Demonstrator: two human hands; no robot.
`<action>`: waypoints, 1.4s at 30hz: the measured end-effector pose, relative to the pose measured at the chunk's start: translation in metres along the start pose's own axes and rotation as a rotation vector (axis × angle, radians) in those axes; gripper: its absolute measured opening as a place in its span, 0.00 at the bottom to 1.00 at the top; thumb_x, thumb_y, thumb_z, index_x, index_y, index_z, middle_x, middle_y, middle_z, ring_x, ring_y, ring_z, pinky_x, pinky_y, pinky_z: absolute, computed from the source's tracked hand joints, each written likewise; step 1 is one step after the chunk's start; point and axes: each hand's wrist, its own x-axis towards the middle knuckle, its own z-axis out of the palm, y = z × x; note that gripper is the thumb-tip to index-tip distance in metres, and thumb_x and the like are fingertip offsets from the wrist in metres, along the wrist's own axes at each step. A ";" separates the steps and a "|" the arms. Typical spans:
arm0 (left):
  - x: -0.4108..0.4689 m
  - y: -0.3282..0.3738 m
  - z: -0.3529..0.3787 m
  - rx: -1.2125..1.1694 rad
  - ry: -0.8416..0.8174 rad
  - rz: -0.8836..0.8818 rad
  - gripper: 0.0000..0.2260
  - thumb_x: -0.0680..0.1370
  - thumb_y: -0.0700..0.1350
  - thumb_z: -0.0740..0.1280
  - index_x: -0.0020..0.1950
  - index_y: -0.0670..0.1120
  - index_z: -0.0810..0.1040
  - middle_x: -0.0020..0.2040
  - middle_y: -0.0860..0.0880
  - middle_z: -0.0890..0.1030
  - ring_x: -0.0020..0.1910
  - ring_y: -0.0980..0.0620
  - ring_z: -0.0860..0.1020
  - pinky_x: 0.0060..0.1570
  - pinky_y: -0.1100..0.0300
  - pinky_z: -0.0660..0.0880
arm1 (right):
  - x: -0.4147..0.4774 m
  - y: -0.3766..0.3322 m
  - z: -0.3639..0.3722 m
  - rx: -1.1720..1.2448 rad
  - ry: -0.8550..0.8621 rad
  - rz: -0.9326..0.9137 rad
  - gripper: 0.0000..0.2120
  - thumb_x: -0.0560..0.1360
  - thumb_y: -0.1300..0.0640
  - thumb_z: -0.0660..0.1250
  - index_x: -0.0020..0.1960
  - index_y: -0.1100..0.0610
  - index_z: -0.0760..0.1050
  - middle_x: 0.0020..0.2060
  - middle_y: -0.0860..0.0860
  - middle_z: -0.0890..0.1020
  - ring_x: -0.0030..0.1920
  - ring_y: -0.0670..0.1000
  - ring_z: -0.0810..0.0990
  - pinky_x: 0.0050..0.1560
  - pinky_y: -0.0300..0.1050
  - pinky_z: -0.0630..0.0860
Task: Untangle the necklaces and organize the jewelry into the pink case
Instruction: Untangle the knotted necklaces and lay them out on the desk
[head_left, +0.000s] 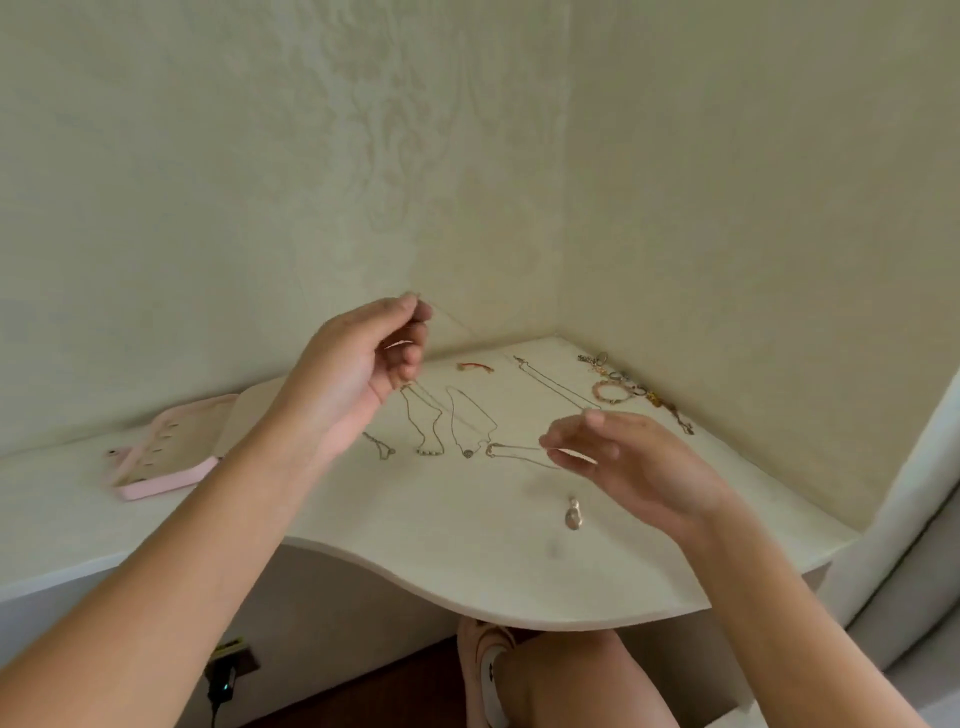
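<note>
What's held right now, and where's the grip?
Left hand pinches a thin chain at its upper end, between the fingertips. Right hand has curled fingers; a grip on that chain can't be confirmed.

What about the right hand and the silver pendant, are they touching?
Apart. The head view shows bare tabletop between the right hand and the pendant.

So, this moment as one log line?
left hand raised, pinches thin chain | right hand lower, grip unclear | pink case open on table

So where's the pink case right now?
In the head view, the pink case lies on the tabletop's left side, just beyond the left forearm.
</note>
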 end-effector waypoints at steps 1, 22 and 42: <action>0.004 -0.001 -0.005 -0.092 0.040 -0.032 0.10 0.80 0.42 0.62 0.41 0.43 0.77 0.30 0.52 0.75 0.26 0.59 0.71 0.25 0.69 0.69 | 0.002 0.004 -0.006 0.190 -0.003 0.005 0.16 0.67 0.50 0.76 0.28 0.55 0.72 0.40 0.55 0.82 0.49 0.54 0.82 0.56 0.50 0.77; 0.008 -0.107 -0.111 0.342 0.377 -0.322 0.09 0.81 0.37 0.62 0.42 0.35 0.76 0.34 0.42 0.74 0.25 0.52 0.76 0.28 0.61 0.79 | 0.058 0.052 0.043 -1.117 0.150 0.522 0.13 0.71 0.61 0.65 0.29 0.56 0.68 0.29 0.50 0.78 0.25 0.46 0.68 0.28 0.38 0.64; 0.026 -0.127 -0.004 1.381 -0.505 0.135 0.22 0.83 0.53 0.55 0.77 0.50 0.59 0.77 0.52 0.61 0.75 0.54 0.58 0.69 0.65 0.52 | 0.031 0.032 -0.051 -1.417 0.319 0.262 0.15 0.78 0.51 0.64 0.63 0.52 0.74 0.62 0.50 0.75 0.64 0.52 0.70 0.59 0.41 0.67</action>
